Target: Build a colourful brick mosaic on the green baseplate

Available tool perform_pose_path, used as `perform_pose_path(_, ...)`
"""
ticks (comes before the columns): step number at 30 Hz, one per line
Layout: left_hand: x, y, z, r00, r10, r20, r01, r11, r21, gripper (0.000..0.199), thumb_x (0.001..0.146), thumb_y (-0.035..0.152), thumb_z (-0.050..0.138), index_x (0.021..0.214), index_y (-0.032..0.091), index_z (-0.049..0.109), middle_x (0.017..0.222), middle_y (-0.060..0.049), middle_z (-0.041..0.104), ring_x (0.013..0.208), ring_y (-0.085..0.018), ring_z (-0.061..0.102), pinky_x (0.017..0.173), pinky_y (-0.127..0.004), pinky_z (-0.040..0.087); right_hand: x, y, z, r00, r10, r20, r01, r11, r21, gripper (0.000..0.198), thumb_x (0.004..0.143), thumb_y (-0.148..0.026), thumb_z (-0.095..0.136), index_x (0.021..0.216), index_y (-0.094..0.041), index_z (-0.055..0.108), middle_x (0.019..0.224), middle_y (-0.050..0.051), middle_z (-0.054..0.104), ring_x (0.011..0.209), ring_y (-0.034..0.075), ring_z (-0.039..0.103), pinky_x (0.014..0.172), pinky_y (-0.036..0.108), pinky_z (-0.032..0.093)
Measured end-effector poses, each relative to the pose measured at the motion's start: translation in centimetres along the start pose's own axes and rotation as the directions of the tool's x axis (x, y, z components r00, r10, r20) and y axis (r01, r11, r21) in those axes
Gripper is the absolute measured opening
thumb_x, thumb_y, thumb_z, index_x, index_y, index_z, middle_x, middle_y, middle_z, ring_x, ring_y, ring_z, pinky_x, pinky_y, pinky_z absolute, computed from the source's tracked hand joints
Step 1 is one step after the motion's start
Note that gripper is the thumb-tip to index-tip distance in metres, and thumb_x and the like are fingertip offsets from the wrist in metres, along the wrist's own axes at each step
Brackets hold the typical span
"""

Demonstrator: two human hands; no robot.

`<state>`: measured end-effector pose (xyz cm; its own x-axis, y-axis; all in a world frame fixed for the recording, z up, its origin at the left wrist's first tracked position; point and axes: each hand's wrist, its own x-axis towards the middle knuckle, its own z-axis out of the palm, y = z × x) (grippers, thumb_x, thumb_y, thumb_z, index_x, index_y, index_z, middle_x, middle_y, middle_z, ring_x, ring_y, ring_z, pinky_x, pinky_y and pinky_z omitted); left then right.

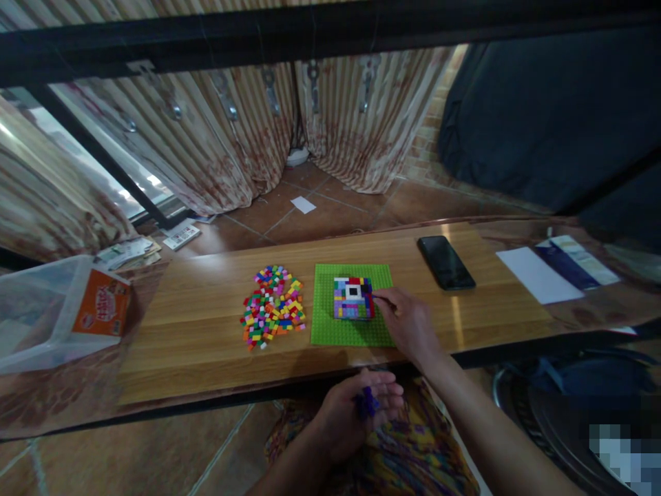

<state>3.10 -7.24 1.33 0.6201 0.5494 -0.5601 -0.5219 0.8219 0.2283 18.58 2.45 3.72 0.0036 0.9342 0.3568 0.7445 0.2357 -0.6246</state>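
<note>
Several dark purple-blue toy bricks [366, 402] lie in the palm of my left hand [356, 406], which is turned up with its fingers extended, in front of the table edge. Thumb and fingertips of my right hand [407, 317] are pinched together at the right side of a square, multicoloured brick build [352, 310]. Whatever is between those fingertips is too small to make out. The build has a white ring around a dark middle on top. It stands on a green studded baseplate [323, 331]. Left of the plate is a pile of loose coloured bricks [273, 306].
A black phone [446, 263] lies right of the baseplate on the wooden table board [196, 317]. Farther right are a white sheet [537, 274] and a blue-and-white packet [573, 262]. A clear plastic bin [46, 310] with an orange label stands at the left end.
</note>
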Motion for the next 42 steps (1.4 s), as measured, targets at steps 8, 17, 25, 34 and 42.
perform_pose_path(8, 0.0, 0.3, -0.3, 0.999, -0.004, -0.053, 0.004, 1.0, 0.003, 0.031, 0.087, 0.029, 0.056, 0.1, 0.005, 0.07, 0.095, -0.015, 0.07, 0.086, -0.02, 0.066, 0.082, -0.03, 0.048, 0.6, 0.5, 1.6, 0.999, -0.015, 0.047, 0.022, 0.988, -0.154, 0.02, 0.089, -0.026, 0.052, 0.092, -0.019, 0.071, 0.091, 0.008, 0.071, 0.084, 0.023, 0.065, 0.076, 0.035, 0.05)
perform_pose_path(17, 0.5, 0.1, -1.1, 0.998, -0.008, -0.065, 0.007, 1.0, -0.013, 0.034, 0.089, 0.031, 0.053, 0.101, 0.004, 0.069, 0.093, -0.016, 0.069, 0.083, -0.02, 0.065, 0.081, -0.031, 0.047, 0.6, 0.6, 1.6, 0.991, 0.131, -0.029, -0.128, 0.987, 0.093, 0.023, 0.081, -0.031, 0.059, 0.096, -0.017, 0.07, 0.086, 0.007, 0.074, 0.073, 0.02, 0.067, 0.071, 0.034, 0.052)
perform_pose_path(25, 0.6, 0.2, -1.4, 0.998, -0.021, -0.056, 0.02, 1.0, -0.018, 0.032, 0.089, 0.03, 0.053, 0.1, 0.005, 0.07, 0.092, -0.015, 0.069, 0.085, -0.02, 0.065, 0.083, -0.031, 0.047, 0.7, 1.3, 2.4, 0.925, 0.38, -0.026, -0.332, 0.838, 0.433, 0.033, 0.081, -0.044, 0.059, 0.094, -0.015, 0.068, 0.084, 0.008, 0.073, 0.077, 0.02, 0.067, 0.072, 0.033, 0.052)
perform_pose_path(34, 0.5, 0.5, -0.9, 0.997, -0.031, -0.064, 0.029, 0.999, -0.032, 0.034, 0.091, 0.031, 0.049, 0.097, 0.005, 0.07, 0.089, -0.014, 0.069, 0.081, -0.019, 0.065, 0.081, -0.03, 0.047, 1.2, 1.4, 3.5, 0.906, 0.423, -0.016, -0.374, 0.818, 0.437, 0.032, 0.076, -0.043, 0.065, 0.092, -0.015, 0.066, 0.082, 0.007, 0.072, 0.073, 0.019, 0.066, 0.069, 0.032, 0.051)
perform_pose_path(42, 0.8, 0.5, -0.9, 0.997, -0.034, -0.063, 0.032, 0.999, -0.023, 0.032, 0.089, 0.03, 0.053, 0.099, 0.005, 0.07, 0.094, -0.015, 0.069, 0.083, -0.019, 0.065, 0.083, -0.031, 0.046, 1.0, 0.9, 4.1, 0.902, 0.427, -0.062, -0.38, 0.854, 0.356, 0.036, 0.078, -0.047, 0.063, 0.096, -0.016, 0.066, 0.082, 0.008, 0.071, 0.072, 0.02, 0.065, 0.069, 0.033, 0.051)
